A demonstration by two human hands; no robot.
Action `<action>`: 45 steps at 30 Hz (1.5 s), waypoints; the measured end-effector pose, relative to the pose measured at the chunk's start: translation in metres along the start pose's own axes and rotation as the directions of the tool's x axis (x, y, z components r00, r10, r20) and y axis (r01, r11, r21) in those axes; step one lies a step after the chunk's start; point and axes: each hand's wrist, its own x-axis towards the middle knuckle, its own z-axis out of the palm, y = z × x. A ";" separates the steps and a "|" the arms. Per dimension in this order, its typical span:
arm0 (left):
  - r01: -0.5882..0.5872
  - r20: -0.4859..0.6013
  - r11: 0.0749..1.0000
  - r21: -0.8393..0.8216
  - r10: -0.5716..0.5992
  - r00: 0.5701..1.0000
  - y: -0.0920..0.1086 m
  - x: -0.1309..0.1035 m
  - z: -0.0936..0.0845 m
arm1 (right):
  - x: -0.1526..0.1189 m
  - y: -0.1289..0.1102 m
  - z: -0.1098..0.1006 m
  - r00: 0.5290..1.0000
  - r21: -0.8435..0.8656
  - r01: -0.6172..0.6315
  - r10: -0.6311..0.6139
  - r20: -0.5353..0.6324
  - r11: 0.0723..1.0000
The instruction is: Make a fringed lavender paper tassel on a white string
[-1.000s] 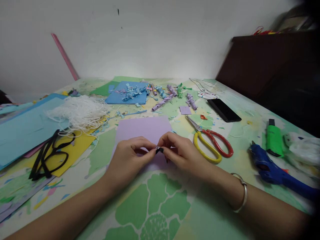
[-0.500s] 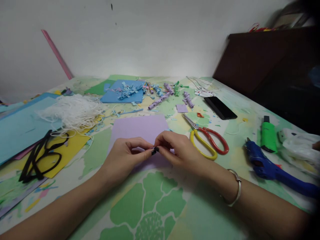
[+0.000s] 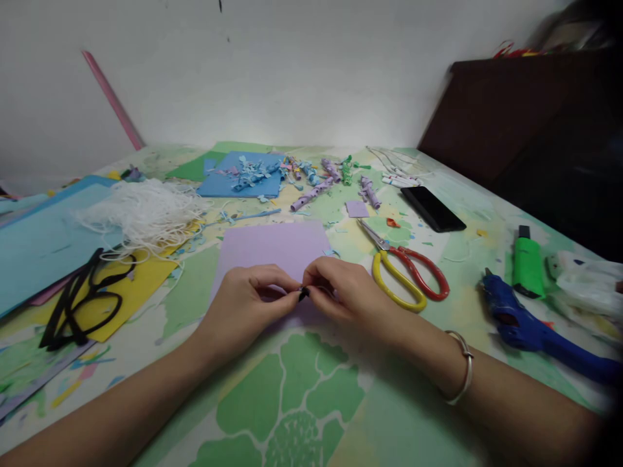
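Note:
Over a purple sheet of paper [image 3: 277, 243], my left hand [image 3: 248, 301] and my right hand [image 3: 345, 292] meet fingertip to fingertip. Both are closed in a pinch; whatever lies between the fingertips is too small and hidden to make out. Dark nail polish shows where they touch. Right of my right hand lie scissors [image 3: 399, 282] with one yellow and one red handle. A small purple paper square [image 3: 357, 208] rests beyond the scissors' tip.
At left are white string [image 3: 146, 214], black cords [image 3: 80, 305] and blue sheets [image 3: 43, 214]. Curled paper pieces [image 3: 256, 174] lie at the back. To the right are a phone [image 3: 433, 209], a green lighter-like object [image 3: 528, 266], a blue glue gun [image 3: 525, 324] and a plastic bag [image 3: 591, 285].
The view has shifted slightly, so the table things appear a little to the right. Both hands stay pinched together, with the fingertips a touch closer.

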 end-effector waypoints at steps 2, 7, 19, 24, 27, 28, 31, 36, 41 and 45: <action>0.007 -0.012 1.000 0.019 -0.007 1.000 -0.002 0.000 0.001 | 0.000 -0.001 -0.001 0.999 -0.001 0.033 -0.033 -0.006 0.999; 0.028 -0.020 0.999 0.033 -0.027 0.999 -0.002 0.000 0.001 | -0.001 -0.001 -0.003 0.994 -0.001 0.107 -0.107 -0.013 0.994; 0.007 0.031 0.999 0.054 -0.009 0.999 -0.004 0.000 0.003 | -0.001 0.006 0.000 0.992 0.008 0.118 -0.118 -0.044 0.993; 0.003 0.052 0.998 0.063 -0.006 0.999 -0.004 0.000 0.004 | -0.002 0.009 0.000 0.984 0.000 0.173 -0.173 -0.040 0.985; 0.017 0.063 0.999 0.047 -0.020 0.998 -0.004 -0.001 0.005 | -0.002 0.009 -0.001 0.986 0.017 0.165 -0.164 -0.041 0.986; 0.021 0.066 0.999 0.044 -0.024 0.998 -0.004 -0.001 0.005 | -0.001 0.009 -0.001 0.988 0.020 0.154 -0.153 -0.037 0.988; 0.014 0.072 0.999 0.047 -0.017 0.997 -0.005 -0.001 0.005 | -0.001 0.008 -0.002 0.992 0.019 0.123 -0.123 -0.008 0.992; -0.033 0.089 0.996 0.080 0.026 0.996 -0.005 -0.001 0.005 | 0.000 0.007 -0.004 0.994 0.011 0.090 -0.090 0.063 0.996; -0.007 0.082 0.998 0.055 0.003 0.997 -0.003 -0.001 0.005 | 0.001 0.005 -0.006 0.992 -0.005 0.070 -0.070 0.106 0.998; 0.051 0.067 0.998 -0.049 -0.047 0.997 0.000 0.000 0.004 | 0.001 0.005 -0.007 0.992 0.004 0.083 -0.082 0.094 0.997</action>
